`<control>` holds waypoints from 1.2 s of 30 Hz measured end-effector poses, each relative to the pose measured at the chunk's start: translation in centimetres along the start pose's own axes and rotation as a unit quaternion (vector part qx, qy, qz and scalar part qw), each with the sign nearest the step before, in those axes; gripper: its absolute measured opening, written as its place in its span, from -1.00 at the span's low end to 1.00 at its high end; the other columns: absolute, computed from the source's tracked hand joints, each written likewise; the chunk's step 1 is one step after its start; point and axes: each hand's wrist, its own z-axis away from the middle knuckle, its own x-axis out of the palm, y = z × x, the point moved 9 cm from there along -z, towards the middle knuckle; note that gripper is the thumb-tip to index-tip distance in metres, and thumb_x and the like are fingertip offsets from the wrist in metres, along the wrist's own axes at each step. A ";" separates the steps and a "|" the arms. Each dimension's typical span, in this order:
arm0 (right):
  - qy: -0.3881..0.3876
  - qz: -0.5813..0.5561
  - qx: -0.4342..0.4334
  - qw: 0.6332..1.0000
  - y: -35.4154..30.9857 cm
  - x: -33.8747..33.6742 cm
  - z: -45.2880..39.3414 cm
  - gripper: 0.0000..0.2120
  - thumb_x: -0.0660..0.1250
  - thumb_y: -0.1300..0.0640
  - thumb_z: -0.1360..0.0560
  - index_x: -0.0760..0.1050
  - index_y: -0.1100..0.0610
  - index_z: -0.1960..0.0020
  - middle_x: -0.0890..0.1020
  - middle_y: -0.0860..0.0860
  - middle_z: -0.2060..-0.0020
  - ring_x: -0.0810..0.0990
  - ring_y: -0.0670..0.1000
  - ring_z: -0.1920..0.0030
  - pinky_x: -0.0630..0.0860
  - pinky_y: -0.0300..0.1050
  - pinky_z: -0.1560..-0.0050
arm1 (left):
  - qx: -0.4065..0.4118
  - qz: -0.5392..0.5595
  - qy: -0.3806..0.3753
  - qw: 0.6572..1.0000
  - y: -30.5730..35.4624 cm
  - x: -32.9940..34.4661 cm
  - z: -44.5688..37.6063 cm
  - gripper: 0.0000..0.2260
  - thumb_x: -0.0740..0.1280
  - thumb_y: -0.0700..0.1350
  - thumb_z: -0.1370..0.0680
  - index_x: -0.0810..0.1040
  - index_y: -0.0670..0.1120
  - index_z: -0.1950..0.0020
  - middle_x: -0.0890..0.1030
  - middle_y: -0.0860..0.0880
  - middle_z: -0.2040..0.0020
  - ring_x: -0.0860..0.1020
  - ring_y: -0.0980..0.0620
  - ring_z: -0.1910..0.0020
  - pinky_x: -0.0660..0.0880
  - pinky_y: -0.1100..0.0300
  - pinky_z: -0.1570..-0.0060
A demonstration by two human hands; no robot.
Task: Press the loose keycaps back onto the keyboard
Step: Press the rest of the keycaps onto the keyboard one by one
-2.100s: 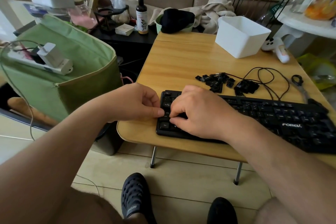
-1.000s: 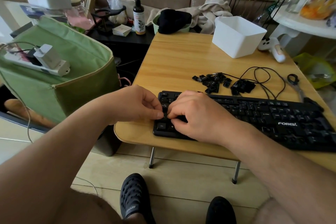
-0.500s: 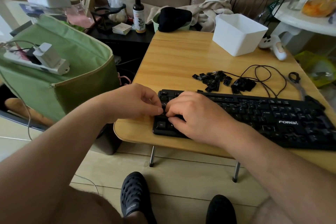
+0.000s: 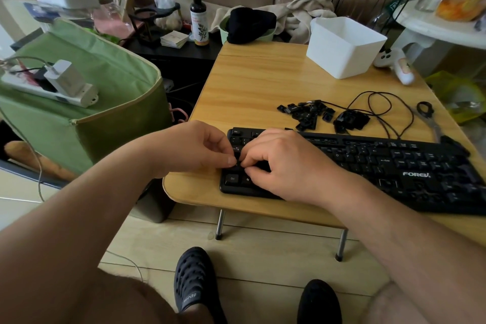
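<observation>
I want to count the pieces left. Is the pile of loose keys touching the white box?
Apart. In the head view, bare wooden table shows between the white box and the loose keycaps, which lie nearer the keyboard.

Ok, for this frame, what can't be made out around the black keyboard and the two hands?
Head view only:
- Keycap being seated: hidden between the fingertips of the left hand and right hand.
- Left-side keys of the black keyboard: covered by the right hand.
- Keyboard's right end: cut off by the frame edge.
- Pile of loose black keycaps: legends too small to read.
</observation>
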 end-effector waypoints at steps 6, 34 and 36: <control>0.006 0.006 -0.009 1.000 0.0 -0.1 0.2 -0.92 0.46 0.11 -0.52 0.73 0.00 0.06 0.72 -0.17 0.07 0.61 -0.05 -0.06 0.57 0.00 -0.12 | -0.006 -0.018 0.008 1.000 -0.2 -0.1 0.0 -0.96 0.54 0.07 -0.50 0.74 0.15 0.13 0.70 0.11 0.23 0.56 0.23 0.25 0.45 0.23 0.11; 0.051 0.005 0.023 0.998 0.9 -1.5 0.6 -0.70 0.36 0.30 -0.51 0.75 -0.04 -0.01 0.63 -0.14 0.02 0.49 0.02 -0.10 0.48 0.01 -0.20 | -0.023 0.007 0.029 0.999 -0.4 -0.8 -0.1 -0.79 0.59 0.09 -0.44 0.67 0.00 0.14 0.64 -0.04 0.25 0.52 0.09 0.23 0.44 0.11 0.10; 0.029 0.029 0.009 0.999 0.7 -0.8 0.7 -0.59 0.30 0.32 -0.49 0.75 -0.11 -0.06 0.58 -0.12 -0.01 0.46 0.07 -0.13 0.49 0.14 -0.13 | -0.023 -0.006 0.040 0.999 -0.3 -0.8 -0.4 -0.77 0.59 0.08 -0.44 0.63 -0.02 0.19 0.57 0.05 0.33 0.47 0.11 0.30 0.41 0.13 0.18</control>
